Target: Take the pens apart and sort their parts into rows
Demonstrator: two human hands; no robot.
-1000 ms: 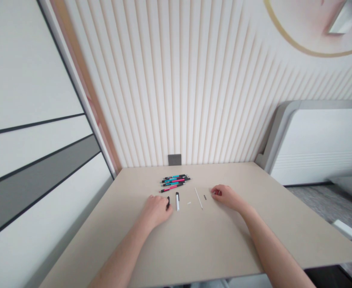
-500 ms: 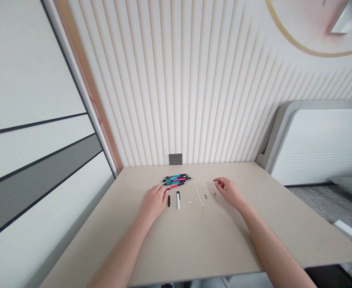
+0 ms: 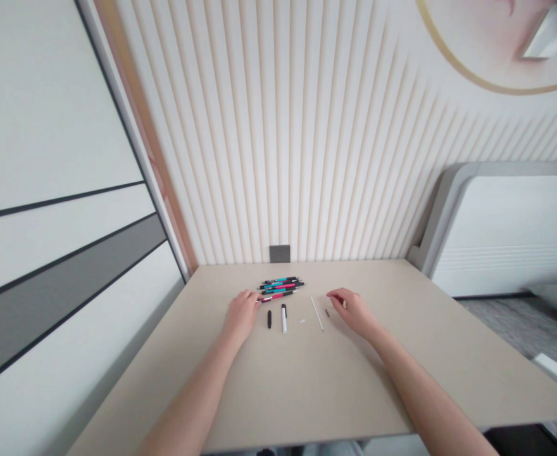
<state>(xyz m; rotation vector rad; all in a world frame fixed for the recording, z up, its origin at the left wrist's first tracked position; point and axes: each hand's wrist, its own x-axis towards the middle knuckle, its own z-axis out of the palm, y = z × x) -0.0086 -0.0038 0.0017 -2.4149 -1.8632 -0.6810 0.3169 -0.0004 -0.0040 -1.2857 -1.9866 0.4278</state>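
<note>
My left hand point(image 3: 243, 315) rests at the near end of a pink-and-black pen point(image 3: 278, 296), its fingertips closed on that end. Behind it lie several slim pens point(image 3: 281, 284) with teal and pink barrels, side by side. A short black pen part point(image 3: 269, 319) and a white tube with a black cap point(image 3: 284, 318) stand between my hands. Further right are a thin white refill point(image 3: 317, 314), a tiny white bit point(image 3: 302, 321) and a small dark piece point(image 3: 327, 313). My right hand point(image 3: 352, 310) is curled just right of that dark piece, its fingertips partly hidden.
Everything lies on a beige tabletop point(image 3: 316, 386) set against a ribbed cream wall with a grey wall socket point(image 3: 279, 253). A white panelled unit point(image 3: 501, 234) stands beyond the right table edge, above a grey floor. A tall white panel runs along the left.
My left hand has moved off the short black part and up to the pink pen's end. My right hand came back down toward the dark piece.
</note>
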